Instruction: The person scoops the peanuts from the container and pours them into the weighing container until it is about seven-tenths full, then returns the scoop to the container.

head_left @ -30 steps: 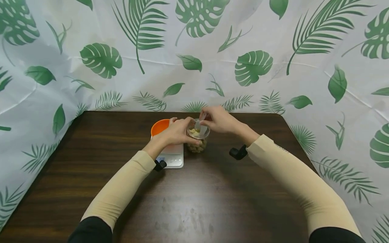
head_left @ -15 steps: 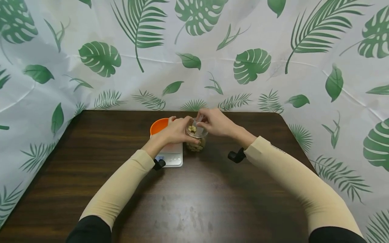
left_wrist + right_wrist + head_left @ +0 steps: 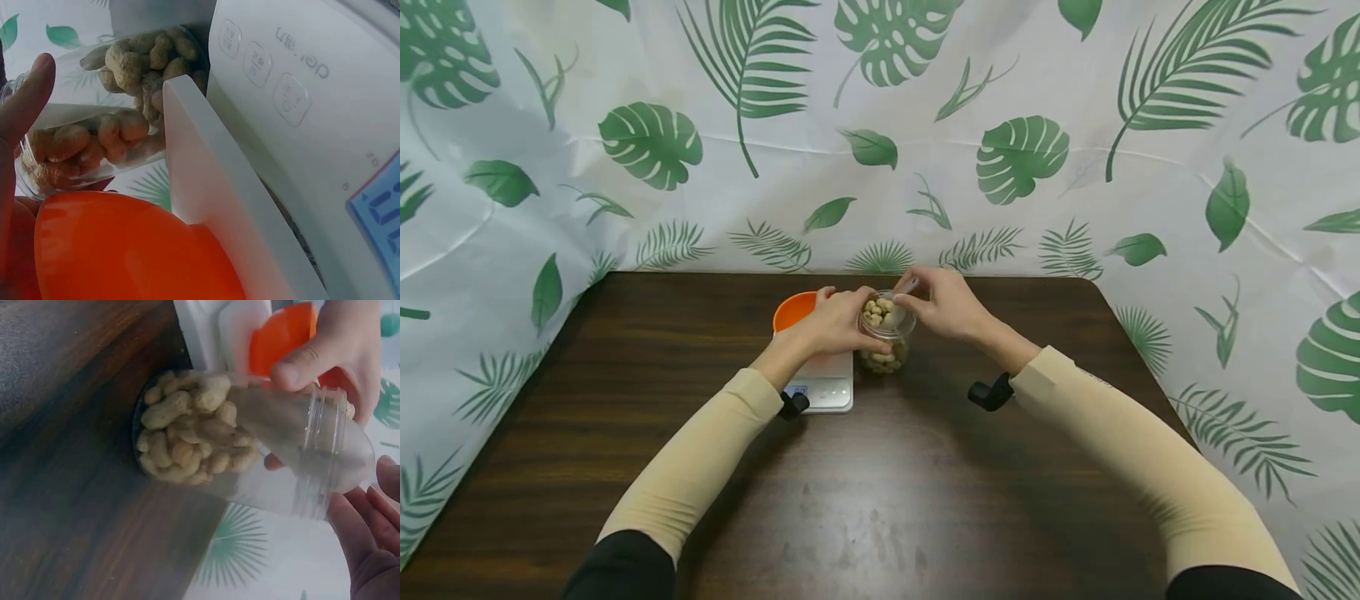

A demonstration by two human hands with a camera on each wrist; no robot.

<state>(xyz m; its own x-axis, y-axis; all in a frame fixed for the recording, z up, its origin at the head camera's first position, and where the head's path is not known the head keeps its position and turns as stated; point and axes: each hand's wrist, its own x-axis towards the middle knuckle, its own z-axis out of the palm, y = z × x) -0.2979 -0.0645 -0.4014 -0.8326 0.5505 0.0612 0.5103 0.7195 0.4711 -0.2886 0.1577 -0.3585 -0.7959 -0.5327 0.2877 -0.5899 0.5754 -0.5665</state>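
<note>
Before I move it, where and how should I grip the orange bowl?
Probably pinch the orange bowl by its rim, coming from the person's left: that side looks unobstructed, while the left hand and jar crowd its right. It widens toward that rim.

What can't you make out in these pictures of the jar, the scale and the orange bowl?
- Reading on the scale: left wrist view, the right edge cuts off the display; head view, digits too small.
- Inside of the orange bowl: head view, partly covered by the left grip.
- Handle of the scoop: head view, partly covered by the right grip.
- Number of peanuts in the jar: right wrist view, they hide one another.
</note>
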